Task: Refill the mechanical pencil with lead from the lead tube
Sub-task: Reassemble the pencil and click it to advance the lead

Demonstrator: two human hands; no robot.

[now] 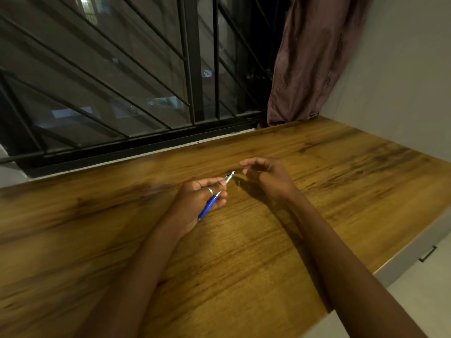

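My left hand (199,200) grips a blue mechanical pencil (211,202) just above the wooden desk (244,252). The pencil's silver end with a white tip (230,174) points up and to the right. A ring sits on one finger of that hand. My right hand (266,175) hovers just right of the pencil's tip, fingers curled and thumb forward, blurred. Whether it pinches anything is too small to tell. A tiny pale object (240,183) lies on the desk between the two hands. No lead tube is visible.
A barred window (146,81) runs along the desk's far edge. A mauve curtain (314,59) hangs at the back right beside a white wall. The desk's right edge drops off over a white drawer with a dark handle (427,253).
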